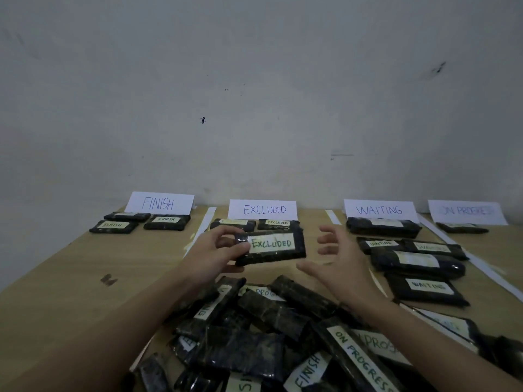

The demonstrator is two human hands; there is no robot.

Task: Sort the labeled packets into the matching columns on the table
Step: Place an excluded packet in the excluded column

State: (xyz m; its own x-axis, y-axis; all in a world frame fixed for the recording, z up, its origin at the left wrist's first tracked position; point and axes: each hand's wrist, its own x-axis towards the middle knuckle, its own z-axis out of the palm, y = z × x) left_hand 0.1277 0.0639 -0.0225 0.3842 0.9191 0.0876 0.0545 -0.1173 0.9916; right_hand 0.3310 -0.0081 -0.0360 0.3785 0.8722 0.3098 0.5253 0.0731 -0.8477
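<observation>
My left hand (210, 254) grips the left end of a black packet labelled EXCLUDED (271, 247), held above the table in the EXCLUDED column. Just right of that packet my right hand (338, 257) hovers with fingers spread and holds nothing. Behind the held packet lie two EXCLUDED packets (278, 224) below the EXCLUDED sign (262, 209). A heap of unsorted black packets (271, 332) covers the near table, with labels such as ON PROGRESS and FINISH showing.
Signs stand at the back: FINISH (159, 203), WAITING (379, 210), ON PROGRESS (465, 211). Three FINISH packets (167, 221) lie at left, several WAITING packets (416, 260) at right, one under ON PROGRESS (461, 228). White tape strips (204, 222) divide the wooden table (85, 278). A wall rises behind.
</observation>
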